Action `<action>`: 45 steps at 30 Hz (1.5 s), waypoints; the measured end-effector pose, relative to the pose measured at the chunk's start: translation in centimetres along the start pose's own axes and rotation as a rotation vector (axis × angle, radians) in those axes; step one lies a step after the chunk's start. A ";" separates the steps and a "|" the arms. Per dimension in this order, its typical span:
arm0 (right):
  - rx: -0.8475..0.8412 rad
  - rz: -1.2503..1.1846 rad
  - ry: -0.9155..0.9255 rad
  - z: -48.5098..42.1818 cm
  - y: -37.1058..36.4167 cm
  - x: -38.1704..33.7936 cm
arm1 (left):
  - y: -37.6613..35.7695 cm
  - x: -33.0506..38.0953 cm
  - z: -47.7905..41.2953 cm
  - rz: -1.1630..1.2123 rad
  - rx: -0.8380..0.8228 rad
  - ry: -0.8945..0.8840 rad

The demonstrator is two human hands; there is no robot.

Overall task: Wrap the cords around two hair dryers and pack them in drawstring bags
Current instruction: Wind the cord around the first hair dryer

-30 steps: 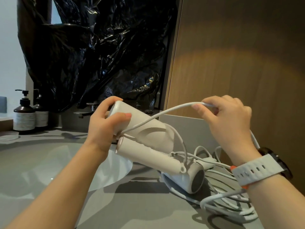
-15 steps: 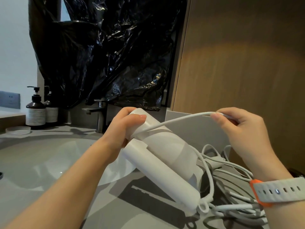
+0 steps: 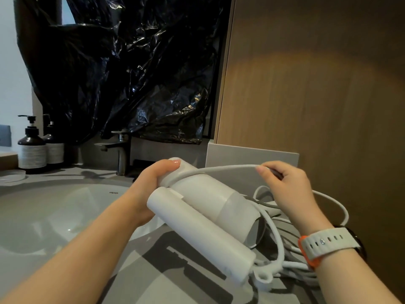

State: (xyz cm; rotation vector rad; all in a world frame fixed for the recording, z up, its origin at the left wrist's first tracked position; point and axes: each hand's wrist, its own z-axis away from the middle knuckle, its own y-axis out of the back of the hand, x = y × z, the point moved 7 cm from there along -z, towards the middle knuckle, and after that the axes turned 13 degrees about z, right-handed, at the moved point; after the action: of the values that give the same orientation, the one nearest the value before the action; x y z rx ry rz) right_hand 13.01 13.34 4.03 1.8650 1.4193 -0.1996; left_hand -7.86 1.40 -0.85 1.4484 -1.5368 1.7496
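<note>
Left grip (image 3: 151,189) clamped round the far-left end of the hair dryer (image 3: 210,200), thumb on top pinning the cord (image 3: 223,168) against the barrel. Right grip (image 3: 289,194) pinches the same cord between thumb and fingertips, fingers curled. Dryer is held above the surface (image 3: 153,270). Its long axis runs far-left to near-right, with the near-right end tipped down. Folded handle (image 3: 197,229) lies alongside the barrel on the near side.

Key relation: the cord spans from the pinned point at the dryer's far-left end rightward to the right grip, which sits right of that end at about the same height. The right grip is the free one and nearer the slack. Next wrap likely needs it to carry the cord across the barrel, at right angles to the long axis. Loose cord coils (image 3: 293,266) lie on the surface, near right, under the right wrist. No drawstring bags in view. Second dryer: cannot tell.

Writing: small dark print on the sink basin (image 3: 54,216) rim, too small to read. Pump bottles (image 3: 32,150) far left carry labels, text unreadable.
</note>
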 end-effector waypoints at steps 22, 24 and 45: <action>-0.189 0.253 0.009 1.0 -4.6 -0.7 | 0.4 -1.8 -0.3 0.663 0.231 0.211; -0.175 0.254 0.031 1.3 -4.7 -1.3 | 0.4 -1.5 -0.4 0.713 0.223 0.194; -0.224 0.453 0.067 1.9 -5.0 -3.2 | 0.4 -1.3 -1.3 0.784 0.158 0.013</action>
State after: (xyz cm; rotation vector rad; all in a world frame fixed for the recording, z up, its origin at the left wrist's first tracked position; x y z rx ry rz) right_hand 8.04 10.12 2.05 1.9591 0.9796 0.2377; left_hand -8.18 2.84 -2.00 0.9303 -2.1852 2.3286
